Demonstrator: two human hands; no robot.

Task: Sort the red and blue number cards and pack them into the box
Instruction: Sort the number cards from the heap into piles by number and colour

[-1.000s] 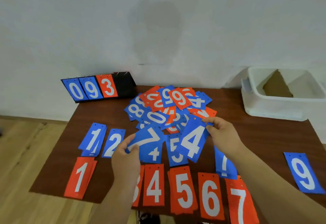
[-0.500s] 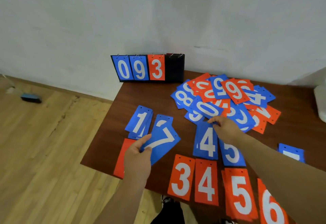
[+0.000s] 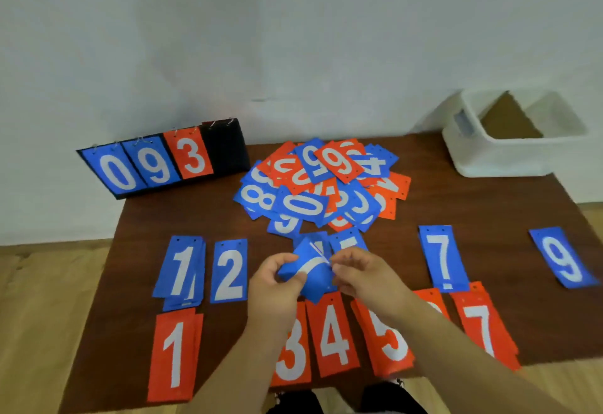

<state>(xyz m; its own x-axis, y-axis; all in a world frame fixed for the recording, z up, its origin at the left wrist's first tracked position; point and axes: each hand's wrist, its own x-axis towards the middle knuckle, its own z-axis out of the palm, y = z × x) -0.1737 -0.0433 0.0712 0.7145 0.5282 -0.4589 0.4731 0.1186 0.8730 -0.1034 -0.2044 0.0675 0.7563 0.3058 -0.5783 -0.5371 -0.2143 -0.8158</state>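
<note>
While the left hand [image 3: 277, 278] and right hand [image 3: 362, 271] both pinch it, a blue number card [image 3: 308, 278] sits between them above the table [image 3: 489, 214].

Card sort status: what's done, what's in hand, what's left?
Done: sorted stacks laid out, blue 1, blue 2, blue 7 and blue 9 behind, red 1 through red 7 along the near edge. In hand: left hand and right hand both grip one blue card, digit blurred. Left: the mixed pile mid-table, and all packing; no cards visible in the white box.
</note>
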